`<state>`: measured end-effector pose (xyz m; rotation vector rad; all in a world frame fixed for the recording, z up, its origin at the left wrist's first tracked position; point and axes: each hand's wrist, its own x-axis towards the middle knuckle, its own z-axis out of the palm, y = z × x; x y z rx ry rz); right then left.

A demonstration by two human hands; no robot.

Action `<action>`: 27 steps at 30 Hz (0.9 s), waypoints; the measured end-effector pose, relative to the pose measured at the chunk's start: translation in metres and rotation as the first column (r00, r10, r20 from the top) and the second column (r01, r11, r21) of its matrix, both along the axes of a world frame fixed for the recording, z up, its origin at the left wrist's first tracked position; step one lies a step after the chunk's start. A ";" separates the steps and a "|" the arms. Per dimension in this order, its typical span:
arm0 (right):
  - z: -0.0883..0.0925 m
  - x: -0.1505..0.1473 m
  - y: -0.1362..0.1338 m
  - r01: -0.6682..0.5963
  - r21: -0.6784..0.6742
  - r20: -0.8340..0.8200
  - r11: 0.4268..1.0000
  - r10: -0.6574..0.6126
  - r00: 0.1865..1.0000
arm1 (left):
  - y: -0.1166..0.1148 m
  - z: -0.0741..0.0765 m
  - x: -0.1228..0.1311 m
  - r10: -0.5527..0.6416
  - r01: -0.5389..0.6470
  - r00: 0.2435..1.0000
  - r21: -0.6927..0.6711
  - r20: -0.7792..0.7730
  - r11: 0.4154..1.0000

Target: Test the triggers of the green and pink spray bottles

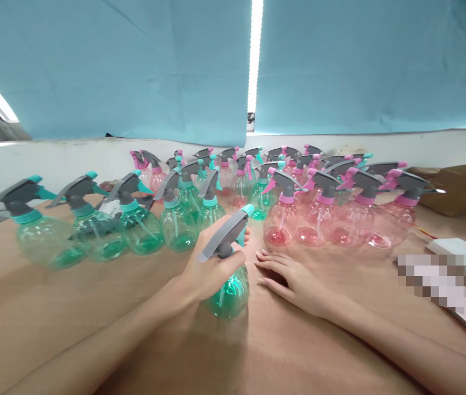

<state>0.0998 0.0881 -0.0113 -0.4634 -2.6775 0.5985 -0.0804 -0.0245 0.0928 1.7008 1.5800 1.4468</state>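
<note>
My left hand point(212, 266) is wrapped round the neck of a green spray bottle point(228, 296) with a grey and teal trigger head. That bottle is upright, close in front of me. To the right of it, my right hand point(294, 277) rests on the wooden table point(282, 351), fingers stretched out and apart, holding nothing. Beyond my left hand stands a row of green spray bottles point(140, 227). Past my right hand is a row of pink spray bottles point(319, 219) with grey and pink heads.
More pink and green spray bottles point(241, 184) are mixed together behind the two rows. A brown paper bag point(450, 189) is at the back right. Nearer on the right lie a white box point(455, 247) and a blurred-out flat object point(455, 291). Blue curtains point(134, 71) hang behind the table.
</note>
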 end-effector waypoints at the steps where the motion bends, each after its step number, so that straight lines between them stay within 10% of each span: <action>1: 0.000 0.000 0.000 0.001 0.001 0.002 1.000 -0.001 1.000 | 0.000 0.001 0.000 -0.003 0.003 1.000 -0.003 -0.010 1.000; 27: 0.001 0.000 -0.001 0.002 -0.025 -0.052 1.000 -0.003 0.999 | 0.000 -0.002 0.001 -0.036 0.034 0.999 -0.084 -0.024 0.996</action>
